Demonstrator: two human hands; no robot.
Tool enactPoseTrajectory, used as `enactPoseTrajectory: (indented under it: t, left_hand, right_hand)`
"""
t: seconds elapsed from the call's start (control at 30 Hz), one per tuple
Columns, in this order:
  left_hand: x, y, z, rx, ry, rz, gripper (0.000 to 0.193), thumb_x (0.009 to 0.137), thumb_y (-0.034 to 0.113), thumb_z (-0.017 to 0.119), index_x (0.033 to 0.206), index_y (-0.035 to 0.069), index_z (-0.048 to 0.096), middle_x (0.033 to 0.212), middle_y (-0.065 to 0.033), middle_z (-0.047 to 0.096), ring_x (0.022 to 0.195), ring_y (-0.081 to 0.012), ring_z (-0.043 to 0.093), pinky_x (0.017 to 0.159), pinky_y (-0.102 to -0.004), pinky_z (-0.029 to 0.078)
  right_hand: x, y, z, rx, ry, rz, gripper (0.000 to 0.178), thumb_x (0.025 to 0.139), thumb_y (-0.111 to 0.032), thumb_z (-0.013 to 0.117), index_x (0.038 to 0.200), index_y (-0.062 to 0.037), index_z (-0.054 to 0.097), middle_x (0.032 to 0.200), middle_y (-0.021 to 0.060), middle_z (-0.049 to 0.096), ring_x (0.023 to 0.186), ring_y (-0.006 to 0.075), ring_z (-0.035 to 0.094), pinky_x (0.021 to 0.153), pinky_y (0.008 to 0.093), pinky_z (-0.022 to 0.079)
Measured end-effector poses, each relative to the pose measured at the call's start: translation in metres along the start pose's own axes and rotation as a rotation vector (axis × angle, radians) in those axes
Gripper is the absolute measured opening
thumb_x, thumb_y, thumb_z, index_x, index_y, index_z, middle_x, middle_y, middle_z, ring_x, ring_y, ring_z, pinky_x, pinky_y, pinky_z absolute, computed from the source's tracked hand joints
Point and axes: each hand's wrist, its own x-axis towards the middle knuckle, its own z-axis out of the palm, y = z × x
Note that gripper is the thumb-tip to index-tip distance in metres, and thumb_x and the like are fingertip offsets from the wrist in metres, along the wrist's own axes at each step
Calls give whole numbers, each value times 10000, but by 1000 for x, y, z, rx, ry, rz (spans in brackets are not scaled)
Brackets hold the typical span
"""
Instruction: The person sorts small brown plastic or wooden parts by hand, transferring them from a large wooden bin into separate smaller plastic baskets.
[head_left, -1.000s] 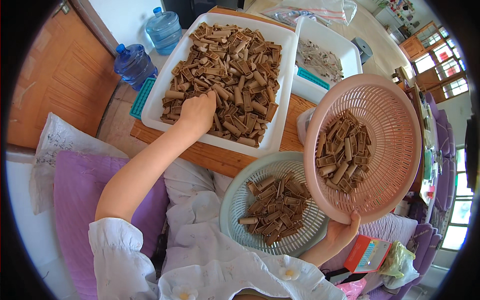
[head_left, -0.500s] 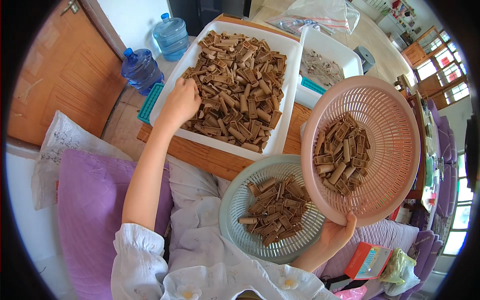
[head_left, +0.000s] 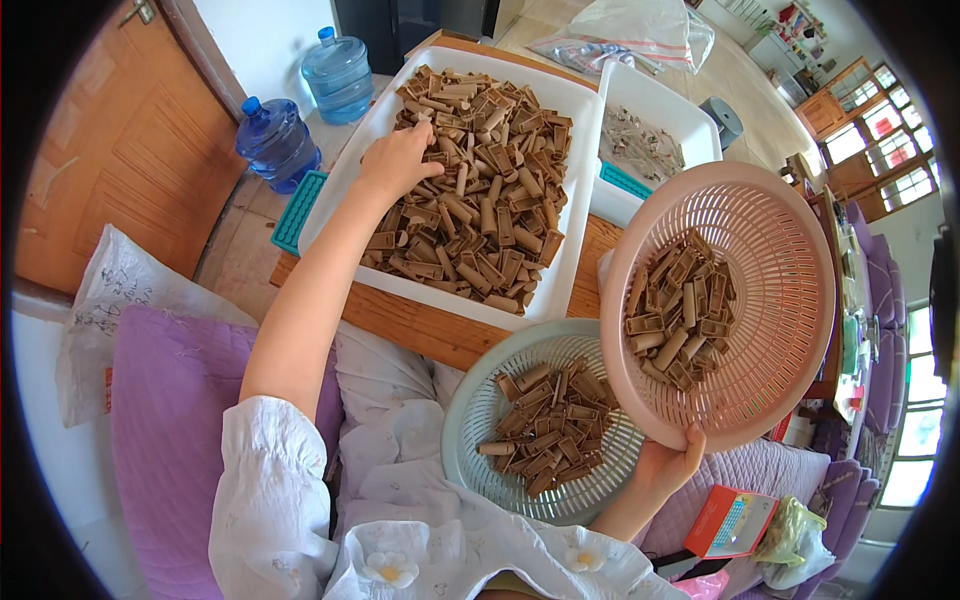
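Note:
My left hand (head_left: 398, 163) reaches over a heap of small brown trough-shaped pieces (head_left: 500, 190) in a large white tray (head_left: 552, 290). Its thumb stands apart from the fingers, whose tips meet the pieces on the heap's left side. My right hand (head_left: 662, 470) grips the lower rim of a pink slotted basket (head_left: 780, 290), thumb showing outside the rim and the other fingers mostly hidden. The basket is tilted, with a smaller pile of brown pieces (head_left: 683, 310) in it. Partly beneath it, a green slotted basket (head_left: 470, 410) holds more brown pieces (head_left: 550, 425) by my lap.
The tray rests on a wooden table (head_left: 420, 330). Behind the pink basket stands a second white bin (head_left: 690, 110) with small scraps. Two blue water jugs (head_left: 338, 75) stand by the wall, left of the tray. A purple cushion (head_left: 180, 430) lies at my left, a red box (head_left: 732, 522) at my right.
My left hand has moved right and slightly farther over the heap, and its thumb has spread from the fingers. My right hand still holds the pink basket in nearly the same place.

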Motion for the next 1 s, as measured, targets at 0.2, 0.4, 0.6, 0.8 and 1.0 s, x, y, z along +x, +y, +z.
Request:
enactPoseTrajectory:
  t: [0.2, 0.4, 0.6, 0.8, 1.0]
  left_hand:
    - [8, 4, -12, 49, -87, -3, 293, 745, 176, 546, 986, 66, 420, 827, -149, 584, 775, -289, 572, 638, -372, 447]
    - [11, -45, -47, -307, -56, -86, 271, 758, 42, 432, 1024, 74, 471, 705, -146, 537, 750, -283, 561, 648, -365, 423]
    - [-8, -41, -35, 218, -230, 108, 229, 676, 63, 612, 890, 50, 531, 944, -81, 465, 860, -258, 522, 696, -361, 434]
    - [3, -32, -39, 380, -416, 276, 105, 682, 84, 598, 744, 19, 545, 864, -78, 520, 819, -252, 542, 667, -356, 439]
    - [15, -50, -66, 223, -281, -42, 187, 718, 112, 469, 897, 63, 491, 878, -159, 544, 816, -284, 551, 666, -384, 441]
  right_hand:
    - [3, 4, 1, 14, 6, 26, 476, 746, -81, 451, 1205, -34, 333, 1133, 124, 459, 1039, 242, 454, 886, 404, 380]
    - [2, 5, 4, 26, 18, 21, 469, 731, -82, 469, 1180, -20, 349, 1103, 121, 463, 1040, 237, 436, 895, 405, 355]
    - [2, 6, 7, 19, -2, 6, 474, 744, -79, 455, 1196, -10, 326, 1125, 131, 455, 1047, 240, 441, 903, 405, 358]
    - [2, 7, 5, 25, -16, 7, 484, 748, -81, 452, 1207, -13, 318, 1140, 135, 444, 1053, 243, 435, 912, 404, 348]
    - [2, 8, 6, 38, -12, 15, 491, 746, -88, 456, 1212, -23, 318, 1149, 125, 433, 1072, 238, 407, 938, 400, 304]
